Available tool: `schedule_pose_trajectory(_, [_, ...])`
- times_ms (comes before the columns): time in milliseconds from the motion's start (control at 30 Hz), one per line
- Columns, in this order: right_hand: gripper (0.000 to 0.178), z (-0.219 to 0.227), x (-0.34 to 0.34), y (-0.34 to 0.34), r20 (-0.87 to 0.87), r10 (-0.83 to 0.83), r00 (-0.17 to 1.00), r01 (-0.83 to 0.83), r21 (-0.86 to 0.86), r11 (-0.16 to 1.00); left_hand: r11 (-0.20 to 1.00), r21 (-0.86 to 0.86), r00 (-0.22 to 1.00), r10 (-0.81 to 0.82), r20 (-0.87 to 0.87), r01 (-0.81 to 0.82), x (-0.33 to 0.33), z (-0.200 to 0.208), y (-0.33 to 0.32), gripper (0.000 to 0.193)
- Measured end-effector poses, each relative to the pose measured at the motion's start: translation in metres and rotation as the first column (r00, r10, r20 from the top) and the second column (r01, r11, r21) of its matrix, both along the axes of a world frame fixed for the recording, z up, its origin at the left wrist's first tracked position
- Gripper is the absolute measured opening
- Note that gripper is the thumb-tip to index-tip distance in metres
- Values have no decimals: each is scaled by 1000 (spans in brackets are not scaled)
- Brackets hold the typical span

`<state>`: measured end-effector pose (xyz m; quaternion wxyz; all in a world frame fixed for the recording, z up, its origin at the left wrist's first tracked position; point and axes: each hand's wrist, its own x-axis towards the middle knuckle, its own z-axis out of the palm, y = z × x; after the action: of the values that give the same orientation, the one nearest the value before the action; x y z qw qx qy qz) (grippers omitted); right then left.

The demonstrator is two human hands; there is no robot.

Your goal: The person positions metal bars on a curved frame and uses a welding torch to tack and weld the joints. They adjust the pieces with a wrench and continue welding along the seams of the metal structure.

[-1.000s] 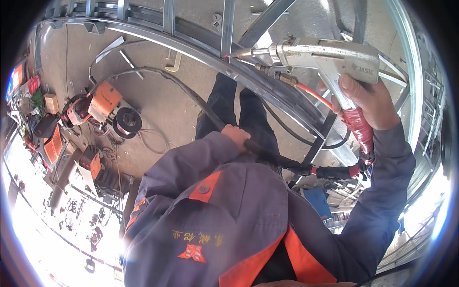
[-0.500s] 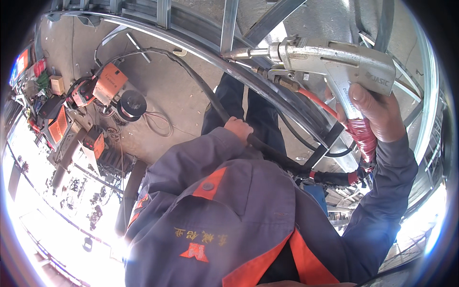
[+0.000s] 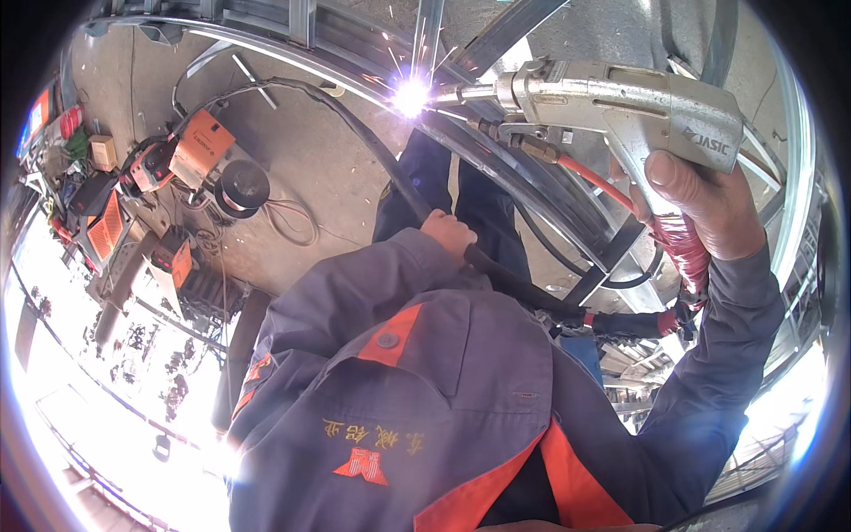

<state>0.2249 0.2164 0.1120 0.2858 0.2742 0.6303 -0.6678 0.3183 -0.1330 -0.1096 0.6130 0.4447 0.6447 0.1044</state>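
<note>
My right hand (image 3: 709, 204) is wrapped round the handle of a silver-grey welding gun (image 3: 620, 97), whose lower grip is bound in dark red tape. The gun's nozzle points left, and a bright white-violet arc (image 3: 410, 97) with flying sparks burns at its tip. The arc sits at a joint on a curved steel frame (image 3: 532, 195) and its glare hides the joint itself. An orange-red hose (image 3: 596, 180) runs alongside the gun. Near my waist, my left hand (image 3: 448, 235) is closed round a thick black cable (image 3: 377, 151).
At left stands an orange and black machine (image 3: 202, 146) with a black wire spool (image 3: 241, 188) and coiled hose (image 3: 297, 222) beside it. A small cardboard box (image 3: 103, 152) lies among clutter farther left. Steel bars (image 3: 510, 35) cross the concrete floor beyond the frame.
An arc and sparks have appeared at the gun's tip, where there was no light before. The gun and my right hand have shifted slightly; my left hand keeps its hold on the cable.
</note>
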Motion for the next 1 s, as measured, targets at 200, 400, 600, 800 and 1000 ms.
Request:
schedule_pose_trajectory(200, [53,0,-6,-1,15,5,1000,-5,-18,1000,999,-42,999,-16,34,17,0,1,6,20])
schedule_pose_trajectory(400, [51,3,-7,0,61,2,998,-2,-1,1000,999,-39,999,-25,20,26,0,0,6,21])
schedule_pose_trajectory(600, [51,4,-5,2,60,13,998,-14,7,1000,1000,-7,1000,-11,-3,11,1,0,6,25])
schedule_pose_trajectory(800, [49,5,-4,3,48,26,999,-26,2,1000,1000,-1,1000,-7,6,7,-1,1,7,21])
schedule_pose_trajectory(1000, [45,8,-4,5,85,56,995,-56,-4,998,1000,-20,1000,-5,19,6,-2,4,8,18])
